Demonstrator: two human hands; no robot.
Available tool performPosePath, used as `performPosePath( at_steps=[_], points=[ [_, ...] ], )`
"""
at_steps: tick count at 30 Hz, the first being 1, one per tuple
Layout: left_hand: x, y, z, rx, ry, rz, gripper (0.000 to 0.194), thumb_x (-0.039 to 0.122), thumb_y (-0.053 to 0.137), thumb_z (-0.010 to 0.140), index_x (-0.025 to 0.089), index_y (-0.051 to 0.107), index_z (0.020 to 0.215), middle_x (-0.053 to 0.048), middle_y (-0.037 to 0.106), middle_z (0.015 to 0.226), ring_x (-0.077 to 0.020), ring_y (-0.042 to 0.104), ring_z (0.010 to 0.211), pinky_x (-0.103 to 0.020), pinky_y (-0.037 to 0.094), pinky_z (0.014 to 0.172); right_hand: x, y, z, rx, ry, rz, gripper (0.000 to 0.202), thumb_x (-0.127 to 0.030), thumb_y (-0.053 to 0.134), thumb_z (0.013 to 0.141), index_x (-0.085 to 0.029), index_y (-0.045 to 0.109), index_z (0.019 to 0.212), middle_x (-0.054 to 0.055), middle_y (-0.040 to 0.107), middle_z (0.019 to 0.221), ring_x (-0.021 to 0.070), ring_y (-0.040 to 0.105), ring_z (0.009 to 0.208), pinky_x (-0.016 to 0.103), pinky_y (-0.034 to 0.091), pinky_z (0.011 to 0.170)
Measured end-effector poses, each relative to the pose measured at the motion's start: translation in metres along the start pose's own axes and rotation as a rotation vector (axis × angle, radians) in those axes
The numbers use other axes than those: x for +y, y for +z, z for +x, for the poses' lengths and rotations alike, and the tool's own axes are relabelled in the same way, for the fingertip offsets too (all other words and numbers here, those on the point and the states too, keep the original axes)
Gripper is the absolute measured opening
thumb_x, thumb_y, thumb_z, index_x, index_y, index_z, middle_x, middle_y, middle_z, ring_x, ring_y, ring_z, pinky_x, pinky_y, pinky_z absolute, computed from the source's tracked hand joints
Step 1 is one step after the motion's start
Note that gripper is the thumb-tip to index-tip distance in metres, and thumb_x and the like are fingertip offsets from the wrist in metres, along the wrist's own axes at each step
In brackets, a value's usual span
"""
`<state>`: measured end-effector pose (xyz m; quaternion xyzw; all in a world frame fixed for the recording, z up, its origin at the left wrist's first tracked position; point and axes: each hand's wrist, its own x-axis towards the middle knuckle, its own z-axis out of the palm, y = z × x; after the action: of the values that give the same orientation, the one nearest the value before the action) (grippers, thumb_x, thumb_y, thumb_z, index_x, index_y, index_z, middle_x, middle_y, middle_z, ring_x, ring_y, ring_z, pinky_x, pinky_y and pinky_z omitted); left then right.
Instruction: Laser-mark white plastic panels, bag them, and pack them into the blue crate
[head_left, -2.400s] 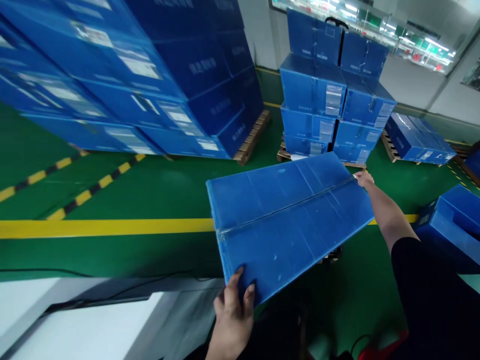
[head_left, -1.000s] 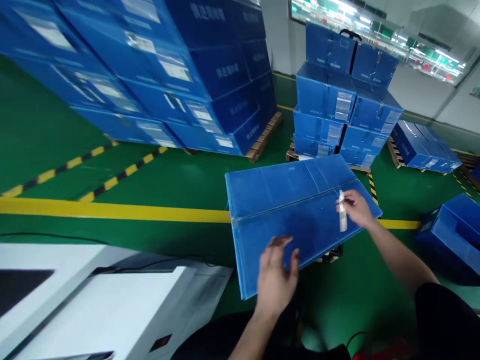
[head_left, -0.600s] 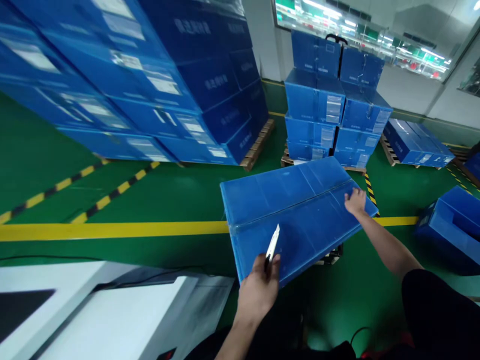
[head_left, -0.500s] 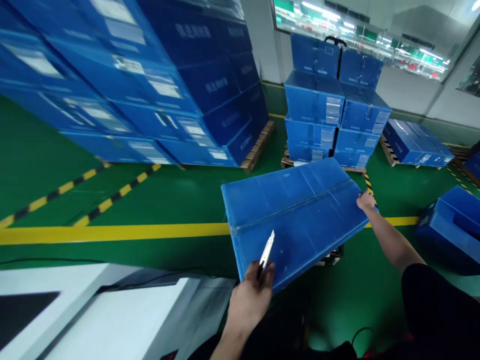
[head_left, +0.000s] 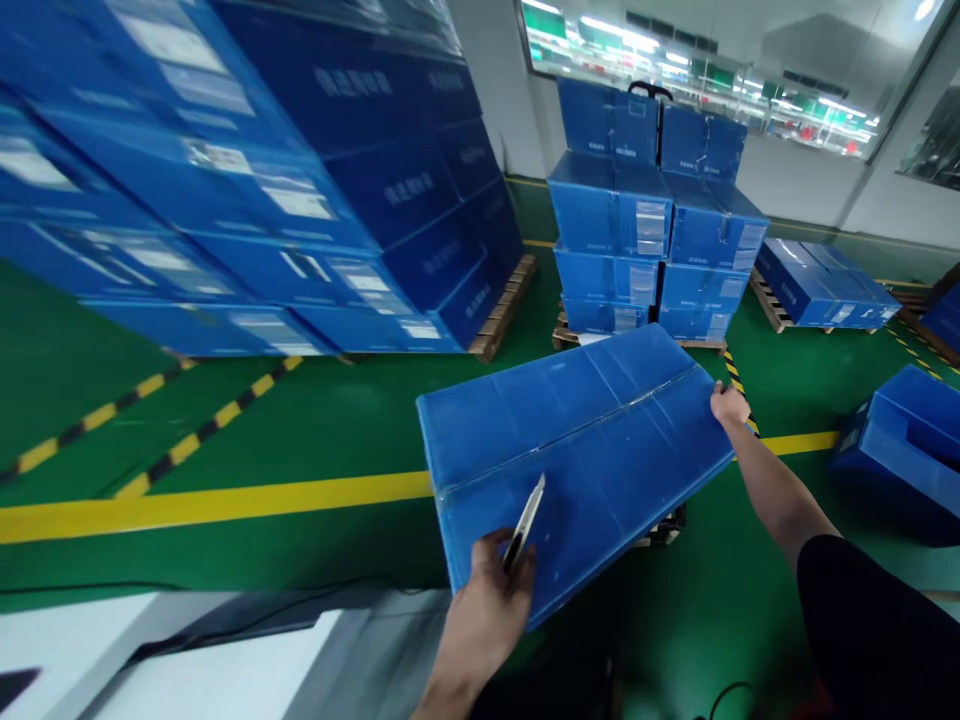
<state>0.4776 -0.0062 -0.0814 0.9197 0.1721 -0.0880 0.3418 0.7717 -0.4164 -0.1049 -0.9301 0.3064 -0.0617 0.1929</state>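
Note:
A long blue box (head_left: 570,430) lies at a slant in front of me, with a taped seam along its top. My left hand (head_left: 491,590) is closed around a utility knife (head_left: 527,520) over the near left part of the box, the blade out and pointing up and away. At the far right end, my right hand (head_left: 729,403) grips the box's edge, its fingertips partly hidden.
Stacked blue boxes (head_left: 405,190) on a pallet fill the upper left; another stack (head_left: 615,210) stands beyond the box. An open blue box (head_left: 900,450) is at the right. White equipment (head_left: 225,670) stands at the lower left.
The view has shifted, so the background stacks and white equipment sit lower at the left. The knife and my left hand appear slightly lower and further left. My right hand keeps its hold on the edge.

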Motion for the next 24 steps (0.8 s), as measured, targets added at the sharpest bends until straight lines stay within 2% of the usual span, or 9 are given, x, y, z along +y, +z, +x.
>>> performPosePath(
  at_steps=[2, 4, 6, 8, 11, 14, 19, 24],
  points=[
    [0.013, -0.001, 0.015, -0.019, 0.049, 0.025, 0.042, 0.047, 0.032, 0.107, 0.019, 0.039, 0.138, -0.013, 0.076, 0.096, -0.0334, 0.077, 0.083, -0.038, 0.048, 0.076, 0.000, 0.008, -0.003, 0.027, -0.015, 0.003, 0.041, -0.053, 0.063, 0.111, -0.016, 0.071, 0.127, 0.011, 0.072, 0.126, 0.0265, 0.070, 0.117, 0.051, 0.058, 0.107],
    [0.036, 0.002, 0.037, -0.049, 0.113, 0.070, 0.040, 0.043, 0.034, 0.108, 0.017, 0.041, 0.137, -0.013, 0.076, 0.092, -0.0335, 0.077, 0.084, -0.039, 0.049, 0.077, -0.001, 0.013, -0.004, 0.045, -0.024, 0.007, 0.040, -0.054, 0.062, 0.111, -0.017, 0.072, 0.124, 0.010, 0.072, 0.125, 0.0260, 0.070, 0.117, 0.051, 0.057, 0.107],
    [0.067, 0.009, 0.065, -0.074, 0.173, 0.113, 0.039, 0.041, 0.036, 0.108, 0.016, 0.044, 0.137, -0.013, 0.077, 0.093, -0.0342, 0.077, 0.087, -0.039, 0.050, 0.079, -0.001, 0.016, -0.003, 0.057, -0.023, 0.012, 0.041, -0.054, 0.061, 0.112, -0.016, 0.073, 0.121, 0.010, 0.073, 0.122, 0.0255, 0.071, 0.115, 0.050, 0.058, 0.106],
    [0.105, 0.021, 0.095, -0.077, 0.237, 0.155, 0.040, 0.039, 0.038, 0.109, 0.016, 0.048, 0.139, -0.015, 0.078, 0.103, -0.0347, 0.077, 0.096, -0.040, 0.052, 0.083, -0.001, 0.017, -0.002, 0.069, -0.020, 0.017, 0.042, -0.055, 0.060, 0.112, -0.016, 0.073, 0.117, 0.010, 0.074, 0.118, 0.0249, 0.071, 0.112, 0.048, 0.057, 0.105],
    [0.159, 0.042, 0.136, -0.052, 0.321, 0.212, 0.043, 0.041, 0.036, 0.112, 0.025, 0.055, 0.148, -0.015, 0.077, 0.129, -0.0363, 0.075, 0.112, -0.044, 0.053, 0.094, 0.000, 0.019, -0.004, 0.093, -0.026, 0.028, 0.042, -0.054, 0.056, 0.113, -0.016, 0.074, 0.112, 0.009, 0.075, 0.113, 0.0240, 0.071, 0.108, 0.046, 0.057, 0.102],
    [0.201, 0.062, 0.168, -0.039, 0.372, 0.261, 0.046, 0.047, 0.035, 0.113, 0.037, 0.058, 0.152, -0.013, 0.074, 0.139, -0.0398, 0.074, 0.115, -0.050, 0.055, 0.096, 0.000, 0.020, -0.007, 0.118, -0.046, 0.037, 0.042, -0.051, 0.051, 0.115, -0.016, 0.074, 0.107, 0.010, 0.076, 0.111, 0.0251, 0.071, 0.107, 0.043, 0.054, 0.100],
    [0.243, 0.092, 0.206, -0.080, 0.462, 0.281, 0.049, 0.032, 0.032, 0.113, 0.029, 0.049, 0.159, -0.015, 0.073, 0.138, -0.0364, 0.074, 0.117, -0.048, 0.056, 0.099, -0.001, 0.020, -0.013, 0.144, -0.070, 0.037, 0.046, -0.048, 0.044, 0.115, -0.017, 0.076, 0.102, 0.015, 0.076, 0.110, 0.0298, 0.071, 0.108, 0.038, 0.049, 0.094],
    [0.261, 0.115, 0.231, -0.109, 0.500, 0.297, 0.049, 0.026, 0.034, 0.111, 0.029, 0.050, 0.157, -0.015, 0.073, 0.138, -0.0320, 0.075, 0.116, -0.041, 0.056, 0.098, -0.003, 0.018, -0.017, 0.144, -0.090, 0.034, 0.046, -0.047, 0.042, 0.116, -0.018, 0.075, 0.103, 0.014, 0.076, 0.111, 0.0295, 0.069, 0.108, 0.037, 0.047, 0.093]
  ],
)
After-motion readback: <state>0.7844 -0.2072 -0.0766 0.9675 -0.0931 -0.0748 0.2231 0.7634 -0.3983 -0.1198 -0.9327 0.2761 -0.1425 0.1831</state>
